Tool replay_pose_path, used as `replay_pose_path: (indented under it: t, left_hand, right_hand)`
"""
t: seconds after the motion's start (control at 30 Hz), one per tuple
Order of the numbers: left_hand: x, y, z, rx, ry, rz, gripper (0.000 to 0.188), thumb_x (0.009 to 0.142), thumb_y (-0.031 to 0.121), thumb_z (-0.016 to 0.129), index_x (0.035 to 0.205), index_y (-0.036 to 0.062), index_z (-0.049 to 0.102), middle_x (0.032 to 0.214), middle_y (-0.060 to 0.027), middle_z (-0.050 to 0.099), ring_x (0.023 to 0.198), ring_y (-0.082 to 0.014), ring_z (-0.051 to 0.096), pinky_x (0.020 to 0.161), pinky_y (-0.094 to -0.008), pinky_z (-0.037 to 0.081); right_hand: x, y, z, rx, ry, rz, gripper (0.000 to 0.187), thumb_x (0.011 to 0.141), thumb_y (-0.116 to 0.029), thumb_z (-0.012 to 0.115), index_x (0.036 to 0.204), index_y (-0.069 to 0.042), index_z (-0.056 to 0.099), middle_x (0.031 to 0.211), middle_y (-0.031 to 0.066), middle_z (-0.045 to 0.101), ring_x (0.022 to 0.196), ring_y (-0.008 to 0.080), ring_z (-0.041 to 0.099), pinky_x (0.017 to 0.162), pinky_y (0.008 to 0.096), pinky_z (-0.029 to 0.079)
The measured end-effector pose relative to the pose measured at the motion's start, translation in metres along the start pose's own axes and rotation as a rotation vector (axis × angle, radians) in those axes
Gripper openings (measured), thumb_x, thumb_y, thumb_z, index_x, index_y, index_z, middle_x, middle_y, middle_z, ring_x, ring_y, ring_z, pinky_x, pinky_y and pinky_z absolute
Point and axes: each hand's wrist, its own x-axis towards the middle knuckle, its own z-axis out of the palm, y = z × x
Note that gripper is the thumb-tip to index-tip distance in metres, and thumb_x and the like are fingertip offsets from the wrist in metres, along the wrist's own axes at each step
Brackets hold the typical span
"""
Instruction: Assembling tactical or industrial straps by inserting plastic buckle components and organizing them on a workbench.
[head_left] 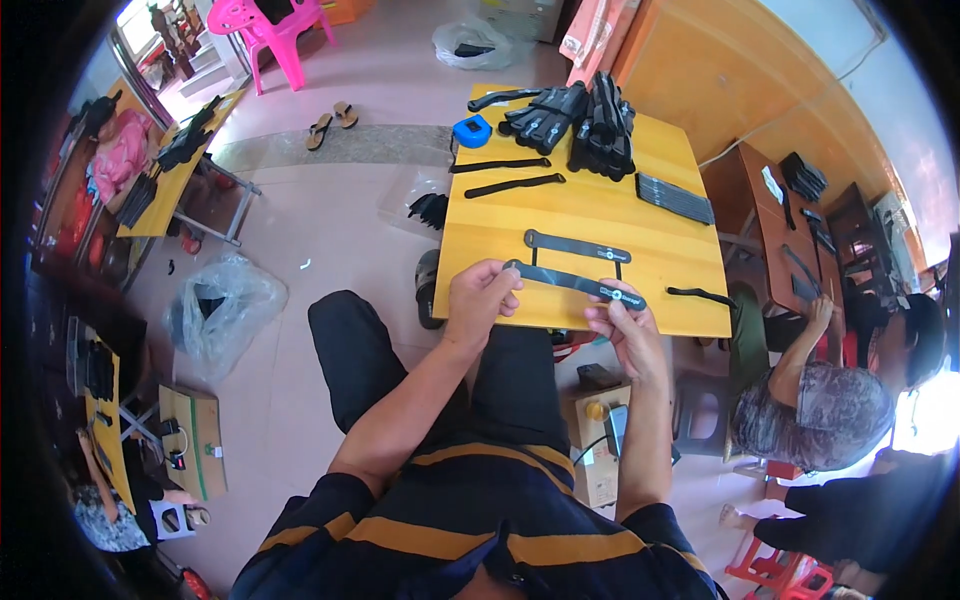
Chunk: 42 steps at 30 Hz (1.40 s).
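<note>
A dark grey flat strap [565,280] with a pale printed mark near its right end is stretched over the near edge of the yellow table [660,250]. My left hand [480,300] pinches its left end between thumb and fingers. At the right end, my right hand [630,335] grips the strap beside the print. Just beyond it lies a similar strap [575,246] with a rounded left end. Two thin dark lines [534,257] run on the tabletop between that strap and the held one. A narrow black strap [702,295] lies to the right of my right hand.
Bundles of black straps [602,125] are heaped at the table's far side, near a blue round object [472,131] and a flat grey stack [675,198]. A person [820,410] works at a brown table on the right. Plastic bags [225,305] lie on the floor.
</note>
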Motion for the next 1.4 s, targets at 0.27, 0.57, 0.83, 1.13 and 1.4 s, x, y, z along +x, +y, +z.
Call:
replay_pose_path:
  t: [0.27, 0.57, 0.83, 1.13, 1.4]
  left_hand:
    - [0.005, -0.001, 0.012, -0.004, 0.043, -0.080, 0.013, 0.096, 0.015, 0.065, 0.091, 0.0029, 0.069, 0.078, -0.0029, 0.067, 0.061, -0.0079, 0.059, 0.054, -0.0226, 0.049]
    - [0.044, -0.010, -0.001, 0.501, 0.103, 0.065, 0.011, 0.087, 0.008, 0.071, 0.081, -0.0008, 0.069, 0.065, 0.0003, 0.063, 0.060, -0.0056, 0.057, 0.057, -0.0228, 0.046]
    - [0.067, -0.008, 0.009, 0.811, 0.062, 0.238, 0.010, 0.082, 0.010, 0.072, 0.079, 0.0013, 0.068, 0.068, -0.0083, 0.067, 0.059, -0.0167, 0.064, 0.058, -0.0300, 0.050]
    - [0.087, -0.014, 0.016, 0.959, 0.060, 0.200, 0.009, 0.081, 0.010, 0.071, 0.077, 0.0043, 0.066, 0.070, -0.0093, 0.065, 0.059, -0.0232, 0.064, 0.056, -0.0340, 0.049]
    - [0.104, -0.012, 0.013, 1.023, -0.014, 0.175, 0.008, 0.080, 0.006, 0.072, 0.077, 0.0028, 0.066, 0.068, -0.0080, 0.064, 0.057, -0.0177, 0.061, 0.054, -0.0309, 0.047]
  right_hand:
    - [0.017, 0.010, -0.028, -0.126, 0.317, -0.088, 0.017, 0.100, -0.022, 0.066, 0.108, -0.007, 0.067, 0.089, 0.0047, 0.071, 0.076, 0.0129, 0.070, 0.061, 0.0236, 0.057]
    - [0.030, 0.002, -0.030, -0.305, 0.329, -0.114, 0.019, 0.101, -0.024, 0.064, 0.100, -0.004, 0.066, 0.081, 0.0033, 0.066, 0.071, 0.0113, 0.065, 0.059, 0.0238, 0.051]
    - [0.066, -0.004, -0.041, -0.459, 0.393, -0.115, 0.023, 0.103, -0.027, 0.062, 0.098, -0.006, 0.063, 0.076, -0.0010, 0.062, 0.070, 0.0083, 0.060, 0.061, 0.0219, 0.046]
    - [0.084, 0.003, -0.056, -0.706, 0.502, -0.158, 0.016, 0.098, -0.017, 0.069, 0.095, -0.002, 0.065, 0.076, -0.0047, 0.058, 0.069, 0.0034, 0.051, 0.062, 0.0193, 0.042]
    - [0.093, 0.011, -0.059, -0.676, 0.541, -0.149, 0.013, 0.098, -0.017, 0.068, 0.095, -0.005, 0.064, 0.080, -0.0045, 0.059, 0.069, 0.0031, 0.051, 0.062, 0.0183, 0.043]
